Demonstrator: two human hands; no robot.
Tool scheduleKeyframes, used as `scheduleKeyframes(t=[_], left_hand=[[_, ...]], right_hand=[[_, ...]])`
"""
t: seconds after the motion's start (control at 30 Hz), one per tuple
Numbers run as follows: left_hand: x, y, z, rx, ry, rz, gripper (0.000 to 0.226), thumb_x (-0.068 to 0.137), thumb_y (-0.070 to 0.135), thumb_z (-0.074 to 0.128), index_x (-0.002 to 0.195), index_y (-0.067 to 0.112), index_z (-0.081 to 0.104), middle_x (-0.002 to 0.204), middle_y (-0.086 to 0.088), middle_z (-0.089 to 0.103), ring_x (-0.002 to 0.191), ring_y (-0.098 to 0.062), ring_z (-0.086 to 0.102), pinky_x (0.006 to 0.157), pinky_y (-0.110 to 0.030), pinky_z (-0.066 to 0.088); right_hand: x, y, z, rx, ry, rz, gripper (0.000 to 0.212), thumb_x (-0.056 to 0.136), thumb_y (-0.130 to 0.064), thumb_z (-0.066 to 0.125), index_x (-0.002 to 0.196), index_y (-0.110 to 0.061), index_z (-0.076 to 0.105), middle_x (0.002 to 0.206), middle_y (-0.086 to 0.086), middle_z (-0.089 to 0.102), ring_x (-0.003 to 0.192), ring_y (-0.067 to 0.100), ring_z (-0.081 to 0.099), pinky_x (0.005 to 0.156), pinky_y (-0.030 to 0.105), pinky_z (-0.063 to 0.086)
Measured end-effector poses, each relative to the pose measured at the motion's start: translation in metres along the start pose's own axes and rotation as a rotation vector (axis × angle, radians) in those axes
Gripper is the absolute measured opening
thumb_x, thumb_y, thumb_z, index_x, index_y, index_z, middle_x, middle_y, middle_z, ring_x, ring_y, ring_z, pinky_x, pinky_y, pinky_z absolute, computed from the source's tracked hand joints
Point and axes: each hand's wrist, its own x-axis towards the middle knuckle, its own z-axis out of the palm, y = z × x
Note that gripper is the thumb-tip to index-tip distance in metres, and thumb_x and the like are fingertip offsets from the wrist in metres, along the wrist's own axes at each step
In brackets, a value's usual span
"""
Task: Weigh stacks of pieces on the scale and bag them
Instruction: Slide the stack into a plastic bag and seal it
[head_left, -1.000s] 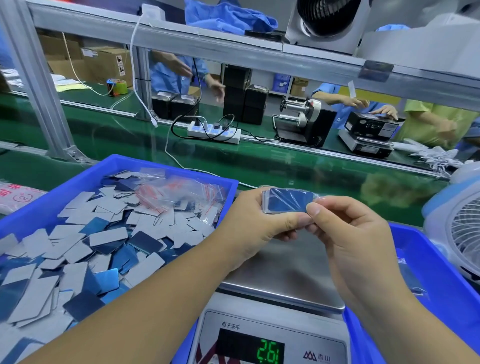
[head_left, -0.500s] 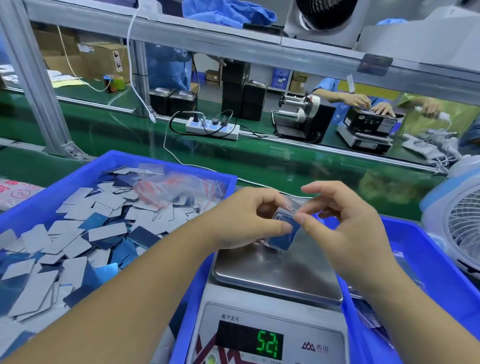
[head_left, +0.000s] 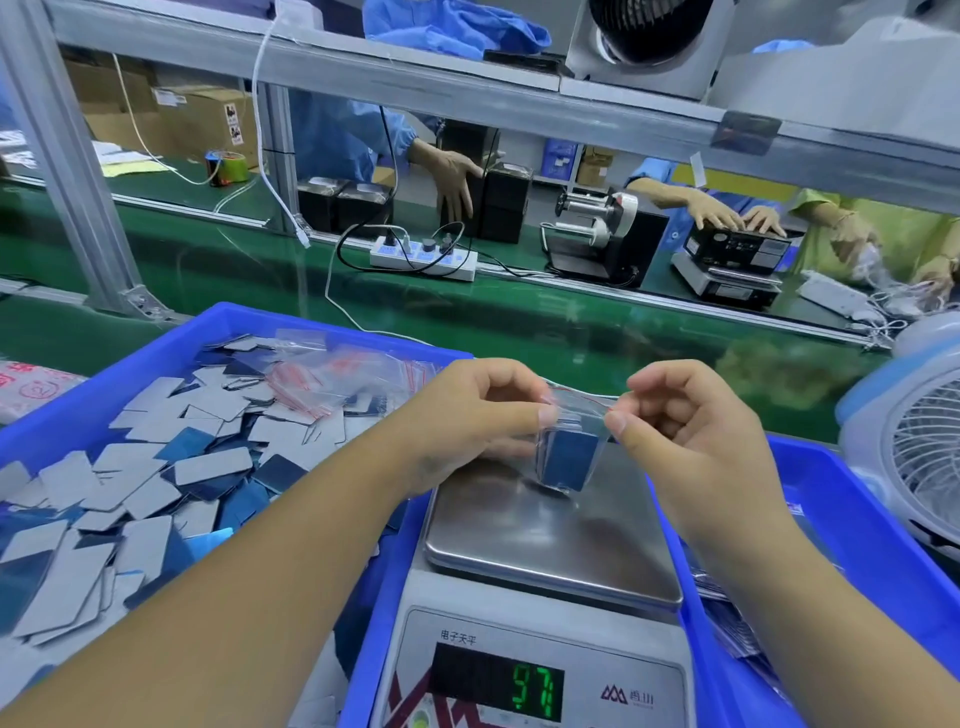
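I am seeing both forearms bare to the frame's edge, no sleeves showing; the left hand (head_left: 467, 415) and right hand (head_left: 691, 421) are wearing no gloves or rings.

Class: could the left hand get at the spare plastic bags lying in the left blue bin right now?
Probably not yet: the left hand pinches the bag of pieces with the right hand. The spare bags lie uncovered nearby.

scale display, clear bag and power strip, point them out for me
scale display (head_left: 537, 693), head view, on the green digits
clear bag (head_left: 569, 460), head view, on the blue stack inside it
power strip (head_left: 423, 258), head view, on its white top face
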Motion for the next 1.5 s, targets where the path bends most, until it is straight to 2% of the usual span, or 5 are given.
scheduleKeyframes(t=[0.43, 0.73, 0.9, 1.13, 1.5], left_hand=[[0.0, 0.001, 0.004, 0.028, 0.058, 0.06, 0.02, 0.081, 0.008, 0.077, 0.069, 0.024, 0.073, 0.091, -0.016, 0.065, 0.083, -0.02, 0.064, 0.073, -0.033, 0.06], [-0.001, 0.001, 0.009, 0.038, 0.035, 0.03, 0.014, 0.077, 0.017, 0.072, 0.068, 0.027, 0.069, 0.085, -0.009, 0.06, 0.07, -0.01, 0.057, 0.063, -0.024, 0.054], [-0.002, 0.0, 0.012, 0.13, 0.018, 0.056, 0.007, 0.077, 0.02, 0.074, 0.073, 0.026, 0.071, 0.073, 0.001, 0.062, 0.068, -0.012, 0.055, 0.069, -0.031, 0.05], [0.0, -0.002, 0.015, 0.184, 0.062, 0.118, 0.012, 0.076, 0.021, 0.071, 0.068, 0.03, 0.071, 0.069, 0.005, 0.06, 0.068, -0.014, 0.051, 0.065, -0.029, 0.043], [-0.001, 0.002, 0.013, 0.278, 0.02, 0.113, 0.004, 0.076, 0.026, 0.074, 0.072, 0.028, 0.073, 0.079, -0.006, 0.063, 0.076, -0.022, 0.049, 0.074, -0.039, 0.04]], right_hand=[[-0.002, 0.004, 0.004, 0.059, -0.047, 0.054, 0.032, 0.087, 0.001, 0.068, 0.086, -0.03, 0.06, 0.079, -0.008, 0.067, 0.075, 0.01, 0.062, 0.075, 0.032, 0.053], [-0.004, 0.003, 0.011, 0.076, -0.065, 0.049, 0.03, 0.087, 0.003, 0.068, 0.088, -0.026, 0.059, 0.077, -0.009, 0.066, 0.073, 0.008, 0.06, 0.068, 0.02, 0.05], [-0.004, 0.002, 0.012, 0.047, -0.078, 0.042, 0.043, 0.088, 0.002, 0.067, 0.082, -0.039, 0.057, 0.077, -0.009, 0.064, 0.074, 0.012, 0.059, 0.072, 0.031, 0.051], [-0.005, 0.0, 0.012, 0.046, -0.109, 0.069, 0.017, 0.077, -0.022, 0.068, 0.085, -0.035, 0.058, 0.078, -0.01, 0.064, 0.074, 0.009, 0.059, 0.071, 0.024, 0.05], [-0.002, -0.007, 0.005, 0.089, -0.106, 0.111, 0.032, 0.077, 0.005, 0.077, 0.081, -0.02, 0.056, 0.067, -0.002, 0.068, 0.065, 0.011, 0.064, 0.064, 0.022, 0.053]])
